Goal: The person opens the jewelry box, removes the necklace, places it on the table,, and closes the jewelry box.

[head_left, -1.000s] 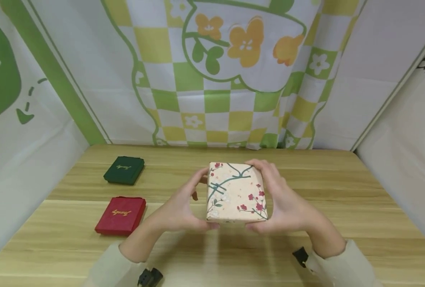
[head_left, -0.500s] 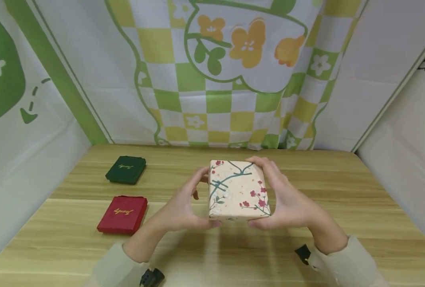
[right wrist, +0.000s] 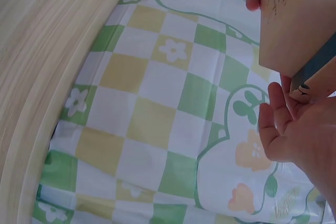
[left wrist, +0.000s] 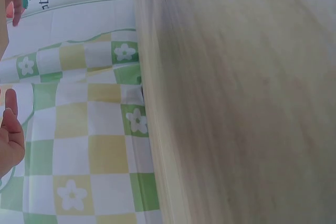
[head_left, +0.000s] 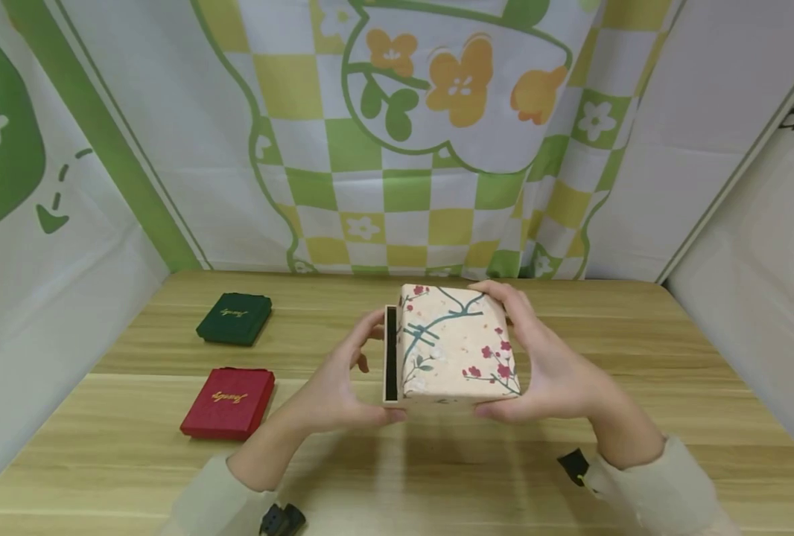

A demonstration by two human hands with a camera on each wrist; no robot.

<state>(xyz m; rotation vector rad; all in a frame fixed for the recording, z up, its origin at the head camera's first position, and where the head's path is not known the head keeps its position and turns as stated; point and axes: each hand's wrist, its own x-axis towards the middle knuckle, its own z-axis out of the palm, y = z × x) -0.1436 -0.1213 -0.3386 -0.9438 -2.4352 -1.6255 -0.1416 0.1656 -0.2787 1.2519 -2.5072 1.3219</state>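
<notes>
In the head view, a cream box cover (head_left: 460,342) printed with red blossoms and blue-green branches is held above the table. My right hand (head_left: 553,381) grips it by its right side, thumb at the near edge. From its left end a narrow pale tray (head_left: 391,356) with a dark inside sticks out. My left hand (head_left: 330,394) pinches this tray between thumb and fingers. In the right wrist view, the pale box face (right wrist: 294,19) carries small printing, and the right hand (right wrist: 304,129) curls beneath it. Only part of the left hand (left wrist: 10,140) shows in the left wrist view.
On the wooden table (head_left: 638,357), a dark green box (head_left: 234,318) and a red box (head_left: 228,403) with gold lettering lie to the left. Behind hangs a checkered flower curtain (head_left: 407,190). White cloth walls stand at both sides.
The right hand has moved right and slightly up with the cover. The tray, hidden before, now shows at the left end. The left hand has hardly moved.
</notes>
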